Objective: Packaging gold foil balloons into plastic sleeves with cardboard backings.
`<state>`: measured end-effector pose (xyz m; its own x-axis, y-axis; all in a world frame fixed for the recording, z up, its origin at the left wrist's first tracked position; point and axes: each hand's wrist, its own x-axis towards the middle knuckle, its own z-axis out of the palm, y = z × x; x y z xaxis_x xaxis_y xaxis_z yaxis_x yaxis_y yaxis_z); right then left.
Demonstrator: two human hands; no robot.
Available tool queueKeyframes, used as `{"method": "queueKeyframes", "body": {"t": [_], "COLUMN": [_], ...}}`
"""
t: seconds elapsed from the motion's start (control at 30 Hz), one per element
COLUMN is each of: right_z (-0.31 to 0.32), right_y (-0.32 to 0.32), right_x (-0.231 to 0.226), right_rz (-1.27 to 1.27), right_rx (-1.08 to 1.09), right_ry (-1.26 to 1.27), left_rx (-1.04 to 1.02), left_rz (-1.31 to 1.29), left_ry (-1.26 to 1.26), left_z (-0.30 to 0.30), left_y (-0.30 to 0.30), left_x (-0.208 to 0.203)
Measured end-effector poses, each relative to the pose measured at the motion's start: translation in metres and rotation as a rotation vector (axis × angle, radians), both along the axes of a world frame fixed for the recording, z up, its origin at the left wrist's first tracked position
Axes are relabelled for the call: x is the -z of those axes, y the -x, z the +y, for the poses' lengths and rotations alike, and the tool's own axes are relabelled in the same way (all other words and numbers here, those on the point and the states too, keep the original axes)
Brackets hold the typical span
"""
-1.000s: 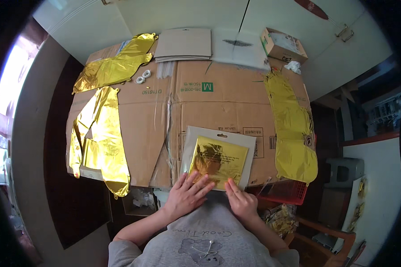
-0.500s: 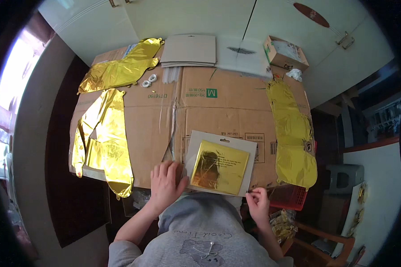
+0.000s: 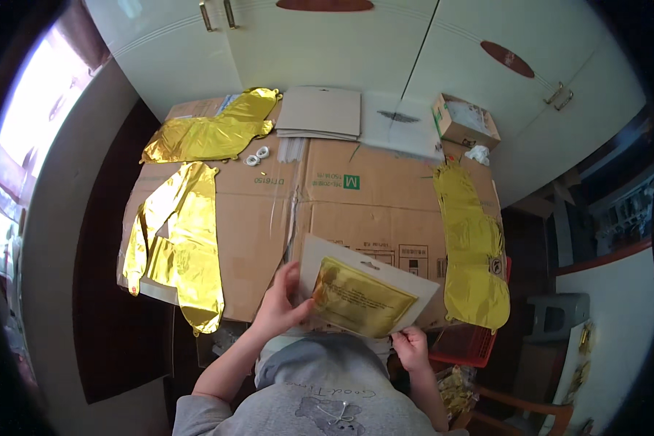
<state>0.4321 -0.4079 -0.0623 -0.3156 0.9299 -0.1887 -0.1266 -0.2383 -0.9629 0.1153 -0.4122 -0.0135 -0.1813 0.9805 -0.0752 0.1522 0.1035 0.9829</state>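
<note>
A flat package (image 3: 363, 296) is at the near edge of the table (image 3: 251, 225), right of the middle, in front of the person's body. It sits askew, its slotted edge facing far and running down toward the right. The right hand (image 3: 412, 349) pinches the near right corner between thumb and fingertips. The left hand (image 3: 283, 299) is curved at the left edge with its thumb against it; whether its fingers close behind the card cannot be told.

The package looks light and thin: a pale, fairly stiff border around a shiny gold panel. The border should keep its shape when held at opposite edges, but would probably bend or crease if squeezed hard at one corner. The glossy gold face is likely slippery and easily wrinkled, so the pale left and right margins seem the best places to hold, with thumbs on top and fingers beneath.

Loose gold foil pieces lie on the left (image 3: 196, 247) and right (image 3: 476, 254) of the table; these look limp, slick and prone to creasing.
</note>
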Motion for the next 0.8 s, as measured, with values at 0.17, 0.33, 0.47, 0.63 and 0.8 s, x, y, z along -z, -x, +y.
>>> {"method": "queueKeyframes", "body": {"t": [0.17,0.33,0.47,0.63,0.8], "right_z": [0.018,0.024,0.028,0.058,0.087], "right_y": [0.001,0.013,0.015,0.024,0.019], "right_x": [0.004,-0.012,-0.028,-0.046,-0.059], "right_rz": [0.014,-0.161,-0.186,-0.076,-0.176], "right_rx": [-0.029,-0.127,-0.133,0.045,-0.025], "right_ry": [0.000,-0.095,-0.067,-0.213,-0.361], "left_rx": [0.118,0.036,0.003,0.029,0.135], "left_rz": [-0.093,0.309,0.409,0.338,0.266], "left_ry": [0.010,0.087,0.076,-0.005,-0.125], "left_z": [0.004,0.006,0.006,0.005,0.015], "left_y": [0.012,0.009,0.007,0.008,0.025], "left_x": [-0.003,-0.025,-0.018,-0.028,-0.028]}}
